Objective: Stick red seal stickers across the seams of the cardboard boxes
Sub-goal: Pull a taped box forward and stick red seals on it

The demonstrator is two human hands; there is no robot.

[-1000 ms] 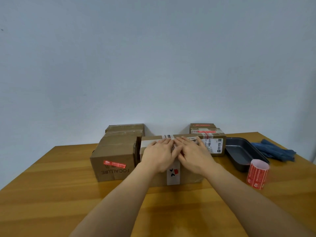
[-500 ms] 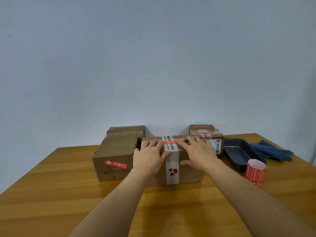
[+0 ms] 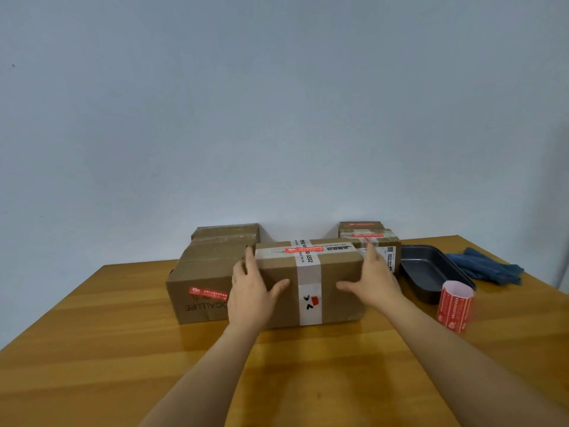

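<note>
On the wooden table, your left hand and right hand grip the ends of the taped brown cardboard box, its top seam bearing a red seal sticker

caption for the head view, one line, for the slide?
Left hand and right hand grip the ends of the sealed middle box, red seal sticker across its top seam.
</note>
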